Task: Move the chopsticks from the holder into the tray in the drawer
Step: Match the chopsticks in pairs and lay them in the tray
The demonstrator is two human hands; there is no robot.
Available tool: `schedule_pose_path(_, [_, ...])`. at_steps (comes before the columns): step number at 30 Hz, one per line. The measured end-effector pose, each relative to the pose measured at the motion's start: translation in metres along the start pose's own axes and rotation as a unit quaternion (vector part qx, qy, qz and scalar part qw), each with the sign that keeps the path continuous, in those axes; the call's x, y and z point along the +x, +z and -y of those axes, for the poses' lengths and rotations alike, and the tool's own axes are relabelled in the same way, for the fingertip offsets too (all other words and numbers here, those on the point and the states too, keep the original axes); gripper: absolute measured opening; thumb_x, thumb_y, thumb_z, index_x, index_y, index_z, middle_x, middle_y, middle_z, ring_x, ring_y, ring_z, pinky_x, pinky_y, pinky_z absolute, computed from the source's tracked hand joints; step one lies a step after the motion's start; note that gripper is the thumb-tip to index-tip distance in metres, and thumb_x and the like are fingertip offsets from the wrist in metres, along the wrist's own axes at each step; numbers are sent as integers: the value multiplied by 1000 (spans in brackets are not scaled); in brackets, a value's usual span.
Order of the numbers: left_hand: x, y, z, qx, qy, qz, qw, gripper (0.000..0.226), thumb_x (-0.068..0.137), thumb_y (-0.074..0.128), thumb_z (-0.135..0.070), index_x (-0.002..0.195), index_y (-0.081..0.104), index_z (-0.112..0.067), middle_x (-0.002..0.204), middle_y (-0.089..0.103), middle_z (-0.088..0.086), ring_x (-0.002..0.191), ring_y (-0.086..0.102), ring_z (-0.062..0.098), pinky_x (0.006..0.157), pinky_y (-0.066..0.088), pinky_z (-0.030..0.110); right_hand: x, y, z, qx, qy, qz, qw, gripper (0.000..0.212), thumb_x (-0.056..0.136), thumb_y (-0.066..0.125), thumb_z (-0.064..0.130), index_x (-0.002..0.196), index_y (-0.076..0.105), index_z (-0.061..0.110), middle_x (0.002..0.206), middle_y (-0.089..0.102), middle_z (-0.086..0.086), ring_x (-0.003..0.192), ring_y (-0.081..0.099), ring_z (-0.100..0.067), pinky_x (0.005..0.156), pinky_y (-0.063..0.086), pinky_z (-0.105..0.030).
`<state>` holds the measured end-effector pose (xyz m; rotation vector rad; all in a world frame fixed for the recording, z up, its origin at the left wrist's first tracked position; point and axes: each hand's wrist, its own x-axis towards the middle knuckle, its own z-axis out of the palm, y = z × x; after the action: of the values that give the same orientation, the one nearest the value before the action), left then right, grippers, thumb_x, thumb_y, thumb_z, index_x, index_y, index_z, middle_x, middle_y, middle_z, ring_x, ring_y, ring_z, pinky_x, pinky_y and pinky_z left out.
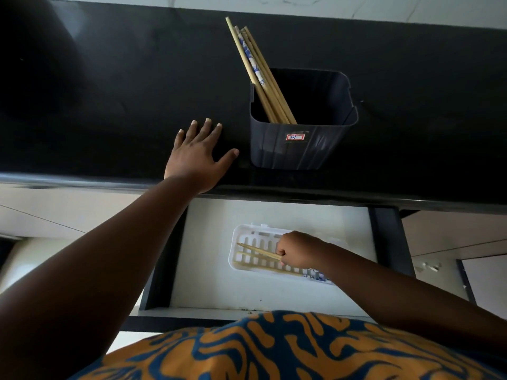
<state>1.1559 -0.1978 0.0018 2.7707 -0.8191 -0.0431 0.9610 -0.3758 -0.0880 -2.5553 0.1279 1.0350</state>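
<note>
**Chopsticks split between holder and tray**

At twelve o'clock we see a dark ribbed holder (299, 149) on the black counter, with a bundle of wooden chopsticks (258, 69) leaning toward eleven o'clock, one patterned blue and white. At six o'clock the white slotted tray (247, 237) lies in the open drawer (208, 283), with several chopsticks lying lengthwise and one pair (258, 251) angled above them.

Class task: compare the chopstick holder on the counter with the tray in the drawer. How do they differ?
The holder is dark, deep and solid-walled; the tray is white, shallow and slotted. In the holder, chopsticks lean upright; in the tray they lie flat, where the right hand grips a pair. Both hold chopsticks.
</note>
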Motion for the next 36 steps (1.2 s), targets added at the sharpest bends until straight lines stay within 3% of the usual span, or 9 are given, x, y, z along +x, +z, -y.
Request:
schedule_pose_path(7, [-1,-1,-1,1,0,1,1000,76,90,28,-69,152,20,-26,162,13,0,149,2,21,120,1,41,1,13,2,-13,17,-16,1000,8,81,54,4,75,58,5,71,51,-17,65,43,-20,59,33,-29])
schedule_pose_path(11, [-1,-1,-1,4,0,5,1000,75,91,27,-69,153,19,-26,162,12,0,149,1,22,120,0,41,-1,18,-3,-13,-4,-20,1000,20,84,55,10,102,62,16,95,66,-6,77,58,-21,60,40,-29])
schedule_pose_path(14, [0,0,-1,5,-2,5,1000,75,91,27,-69,153,19,-26,162,12,0,149,1,22,120,0,41,-3,20,-6,-22,-22,-42,999,15,87,55,13,99,59,21,87,62,0,73,56,-18,54,38,-27])
schedule_pose_path(18, [0,0,1,3,0,3,1000,76,90,26,-70,152,19,-27,162,12,0,149,2,21,119,0,40,-3,25,-4,-73,-34,-64,995,12,88,53,5,91,61,14,88,56,-3,72,57,-22,51,34,-27])
schedule_pose_path(23, [0,1,0,1,1,3,1000,76,90,27,-70,152,19,-27,162,12,0,149,1,21,120,0,41,-6,26,-2,-87,-29,-106,990,11,87,55,5,95,58,12,93,60,-5,77,62,-23,62,50,-33])
schedule_pose_path(28, [1,1,1,1,3,3,1000,76,90,26,-70,153,18,-27,162,12,0,149,1,21,120,1,42,-23,3,9,-34,-1,-116,993,26,89,60,28,113,60,19,110,62,0,95,61,-23,73,47,-30])
schedule_pose_path(31, [2,3,2,3,4,0,1000,77,89,24,-71,153,17,-28,162,11,0,149,0,21,120,0,41,-50,-47,32,48,-8,-110,993,20,86,63,35,104,66,28,101,66,9,90,62,-14,75,47,-27])
schedule_pose_path(34, [1,5,3,11,5,1,1000,78,89,22,-72,153,16,-28,162,10,-1,149,0,21,120,0,41,-97,-116,60,175,-93,-20,980,13,78,76,33,90,72,29,73,70,12,65,62,-3,61,51,-25])
schedule_pose_path(36, [1,5,3,13,5,0,1000,79,88,21,-72,153,16,-28,162,10,-1,149,0,21,121,0,41,-131,-166,75,279,-184,-25,942,11,77,77,24,87,75,28,74,75,7,68,68,-5,65,57,-26])
